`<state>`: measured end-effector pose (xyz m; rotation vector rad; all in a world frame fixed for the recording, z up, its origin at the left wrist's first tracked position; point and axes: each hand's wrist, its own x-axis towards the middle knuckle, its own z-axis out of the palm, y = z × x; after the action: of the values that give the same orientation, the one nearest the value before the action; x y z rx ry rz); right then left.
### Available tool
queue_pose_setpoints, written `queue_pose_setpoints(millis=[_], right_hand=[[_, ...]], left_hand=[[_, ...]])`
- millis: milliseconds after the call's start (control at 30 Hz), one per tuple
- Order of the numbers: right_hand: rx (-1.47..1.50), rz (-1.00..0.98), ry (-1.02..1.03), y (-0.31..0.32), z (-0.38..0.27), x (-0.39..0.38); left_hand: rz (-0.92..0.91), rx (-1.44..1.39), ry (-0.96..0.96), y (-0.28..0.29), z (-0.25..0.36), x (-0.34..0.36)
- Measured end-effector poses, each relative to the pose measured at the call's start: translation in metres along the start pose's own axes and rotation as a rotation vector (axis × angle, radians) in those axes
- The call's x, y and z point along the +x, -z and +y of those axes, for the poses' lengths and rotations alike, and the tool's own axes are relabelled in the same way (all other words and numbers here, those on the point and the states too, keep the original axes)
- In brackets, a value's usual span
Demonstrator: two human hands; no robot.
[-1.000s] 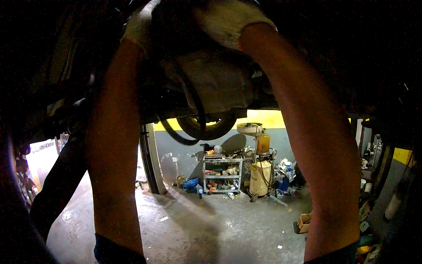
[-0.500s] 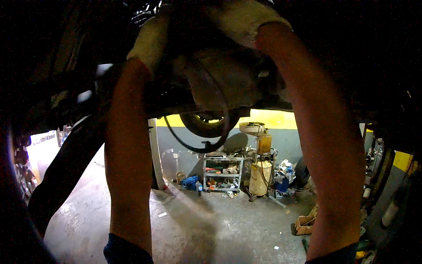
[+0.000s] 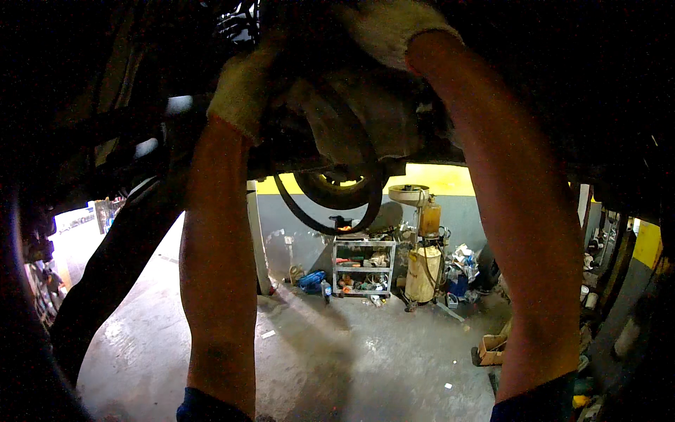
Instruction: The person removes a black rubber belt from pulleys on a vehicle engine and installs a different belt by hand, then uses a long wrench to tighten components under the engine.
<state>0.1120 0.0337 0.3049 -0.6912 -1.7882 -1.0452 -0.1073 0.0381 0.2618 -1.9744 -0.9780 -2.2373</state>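
Underbody: dark vehicle underside [image 3: 548, 98] fills the top of the view, mostly black shadow, rough w/ grime; hands work up against it.
Floor: grey concrete floor [image 3: 337, 359], smooth, glossy in patches, stained.
Wall: back wall [image 3: 309, 225], grey below, yellow band on top.
Housing: pale rounded metal casing [image 3: 380, 119], dull cast-looking surface, bulging down betw. the two forearms; both hands sit at it.
Belt: black rubber belt [image 3: 330, 228] hangs in a loose loop below the casing (thin, flat, curved like a U), just under the hands, in front of the wall.
Drain unit: yellowish drum w/ round pan on a post [image 3: 422, 271], stands on the floor right of the shelf rack.
Shelf rack: small metal shelf rack [image 3: 362, 271], open tiers, cluttered w/ small parts, against the wall.
Left hand: left hand [image 3: 242, 88] in a soiled whitish knit glove, raised, fingers curled up into the dark beside the casing; cannot tell what, if anything, it grips.
Right hand: right hand [image 3: 383, 32] in same kind of glove, pressed on top edge of the casing; fingers hidden in shadow, grip can't be told.
Box: small cardboard box [image 3: 492, 348], open, on floor at right.
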Motion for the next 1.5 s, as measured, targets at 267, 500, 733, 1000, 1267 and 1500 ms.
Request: queue_pose_setpoints(millis=[267, 500, 733, 1000, 1267, 1500], right_hand=[[-0.156, 0.024, -0.051, 0.003, -0.001, -0.009], [0.121, 0.455, 0.004, -0.046, -0.042, -0.1], [1.343, -0.14, -0.074, -0.101, -0.075, -0.097], [0.94, 0.345, -0.029, -0.135, -0.142, -0.116], [0.929, 0.267, -0.134, -0.12, -0.113, -0.123], [0.593, 0.428, -0.221, -0.049, -0.035, -0.054]], left_hand=[[0.051, -0.274, -0.098, -0.02, -0.004, 0.005], [0.083, -0.2, -0.167, -0.018, -0.01, 0.005], [0.0, 0.09, -0.298, -0.013, -0.005, 0.003], [-0.064, 0.151, -0.232, -0.011, -0.005, -0.003], [-0.032, 0.114, -0.288, -0.019, -0.011, -0.003], [0.024, 0.313, -0.147, -0.001, -0.017, 0.005]])
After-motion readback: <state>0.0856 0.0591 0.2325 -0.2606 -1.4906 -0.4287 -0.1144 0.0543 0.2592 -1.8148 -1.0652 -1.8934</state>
